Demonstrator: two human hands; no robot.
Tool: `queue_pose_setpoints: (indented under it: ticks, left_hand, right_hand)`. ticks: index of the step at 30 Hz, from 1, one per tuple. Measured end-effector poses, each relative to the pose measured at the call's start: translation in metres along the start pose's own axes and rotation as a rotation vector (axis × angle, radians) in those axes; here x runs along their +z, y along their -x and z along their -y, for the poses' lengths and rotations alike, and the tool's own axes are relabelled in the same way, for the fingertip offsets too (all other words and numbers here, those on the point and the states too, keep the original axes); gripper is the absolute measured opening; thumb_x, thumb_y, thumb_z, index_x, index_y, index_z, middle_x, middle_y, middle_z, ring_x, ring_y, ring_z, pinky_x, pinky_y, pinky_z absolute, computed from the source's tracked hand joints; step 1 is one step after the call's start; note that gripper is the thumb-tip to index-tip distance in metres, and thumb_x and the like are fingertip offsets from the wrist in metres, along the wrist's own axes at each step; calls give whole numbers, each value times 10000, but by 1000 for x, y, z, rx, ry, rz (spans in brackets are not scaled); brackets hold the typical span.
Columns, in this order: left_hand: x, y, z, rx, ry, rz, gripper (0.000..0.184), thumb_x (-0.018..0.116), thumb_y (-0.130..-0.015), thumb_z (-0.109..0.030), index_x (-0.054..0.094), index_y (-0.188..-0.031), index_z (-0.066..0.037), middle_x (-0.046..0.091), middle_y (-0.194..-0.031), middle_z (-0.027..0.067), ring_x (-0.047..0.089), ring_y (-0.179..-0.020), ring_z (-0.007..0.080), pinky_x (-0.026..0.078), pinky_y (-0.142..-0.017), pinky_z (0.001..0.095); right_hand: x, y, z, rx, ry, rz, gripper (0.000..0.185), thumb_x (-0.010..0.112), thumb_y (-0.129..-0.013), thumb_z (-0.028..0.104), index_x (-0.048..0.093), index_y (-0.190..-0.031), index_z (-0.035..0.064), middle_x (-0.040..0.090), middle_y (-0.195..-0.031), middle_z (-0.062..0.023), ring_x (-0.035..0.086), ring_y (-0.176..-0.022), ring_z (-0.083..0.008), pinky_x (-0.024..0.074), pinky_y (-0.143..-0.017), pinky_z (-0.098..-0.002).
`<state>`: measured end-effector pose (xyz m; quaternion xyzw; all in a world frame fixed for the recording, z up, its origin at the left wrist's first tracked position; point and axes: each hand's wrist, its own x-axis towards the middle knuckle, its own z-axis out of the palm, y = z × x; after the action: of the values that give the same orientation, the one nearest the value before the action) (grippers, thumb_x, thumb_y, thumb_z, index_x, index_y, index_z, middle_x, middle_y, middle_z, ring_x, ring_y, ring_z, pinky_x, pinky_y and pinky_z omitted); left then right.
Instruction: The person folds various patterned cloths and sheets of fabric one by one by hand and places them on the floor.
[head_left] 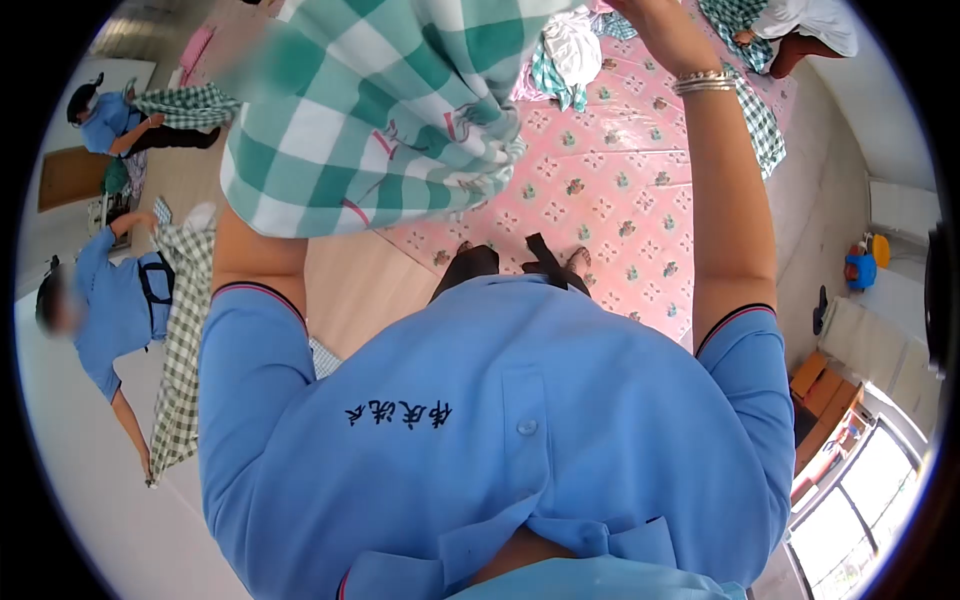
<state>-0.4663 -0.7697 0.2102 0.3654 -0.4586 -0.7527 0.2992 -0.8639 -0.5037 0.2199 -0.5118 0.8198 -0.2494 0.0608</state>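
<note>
A green-and-white checked cloth (400, 120) with red marks hangs raised in front of me, running out of the top of the head view. My left forearm passes behind it, so my left hand is hidden. Cut off by the top edge is my right hand (645, 8), its wrist wearing silvery bangles. The upper right edge of the cloth slants up to the right hand, whose fingers seem closed on it, though the grip itself is mostly out of frame.
I stand on a pink patterned floor sheet (620, 190). Ahead lies a pile of white and checked cloths (570, 60). On the left, one co-worker (120, 300) holds a long checked cloth (185, 340), and another (110, 125) handles more. A person in white (810, 25) is at top right.
</note>
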Motion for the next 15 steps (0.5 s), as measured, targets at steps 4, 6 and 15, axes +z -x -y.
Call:
queue_pose_setpoints:
  ticks: [4, 6, 15]
  left_hand:
    - [47, -9, -34, 84, -57, 128, 410, 420, -835, -339, 459, -1116, -44, 518, -1101, 73, 477, -1020, 215, 381, -824, 361]
    - [74, -19, -42, 107, -75, 188, 414, 418, -835, -341, 457, -1119, -43, 517, -1103, 73, 475, -1023, 216, 380, -828, 361]
    - [207, -57, -51, 132, -75, 498, 431, 409, -839, -352, 448, -1131, -36, 516, -1110, 77, 468, -1035, 220, 373, -843, 362]
  right_hand:
    - [-32, 34, 13, 26, 1, -363, 530, 333, -883, 379, 336, -1212, -36, 454, -1177, -143, 399, -1115, -238, 293, -945, -362]
    - [-46, 30, 26, -228, -1622, -226, 624, 293, -863, 484, 334, -1210, -33, 455, -1168, -126, 401, -1103, -237, 281, -941, -368]
    - [-57, 64, 27, 41, -1556, -257, 647, 405, -798, 547, 380, -1218, 56, 471, -1162, -83, 455, -1055, -215, 389, -874, -343]
